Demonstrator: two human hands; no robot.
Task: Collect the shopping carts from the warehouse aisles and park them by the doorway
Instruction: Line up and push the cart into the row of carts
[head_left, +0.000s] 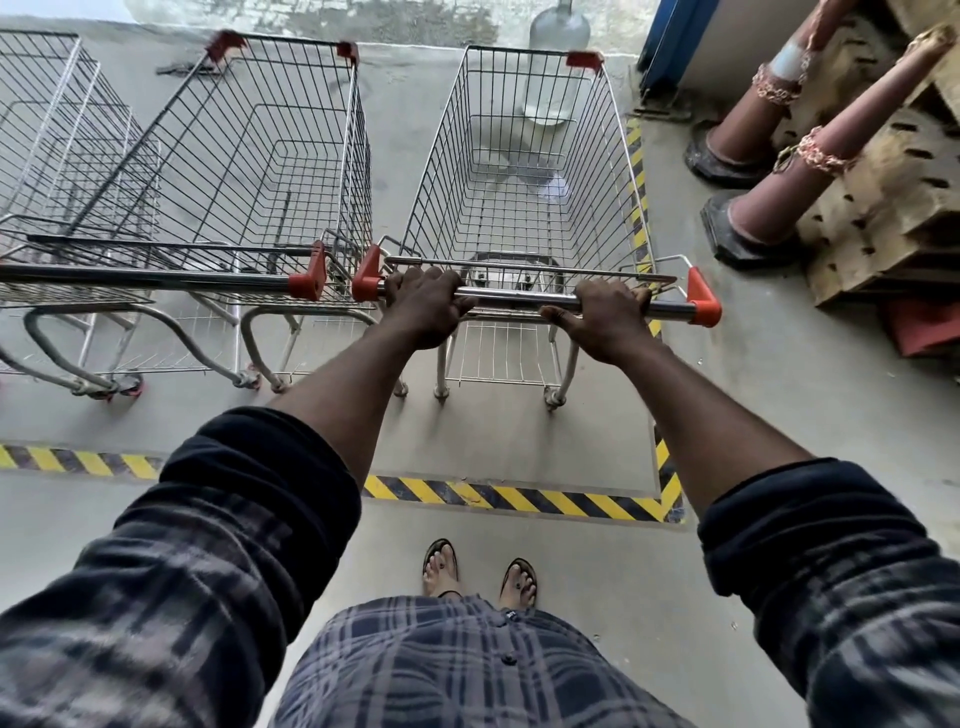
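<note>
Left hand (423, 306) and right hand (602, 319) clamp the shopping cart handle (519, 299). Veer ten o'clock and it could clip the parked cart (249, 156); two o'clock, the traffic cones (862, 111).

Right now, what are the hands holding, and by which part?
Both the left hand and right hand grip the shopping cart by its handle bar.

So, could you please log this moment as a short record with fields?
held cart: empty, wheels beyond near striped tape
left hand: grips handle bar near its left end
right hand: grips handle bar near its right end
neighbours: middle cart and far-left cart, both empty
right side: two cones by wooden pallets
ahead: clear bottle by wall
</note>
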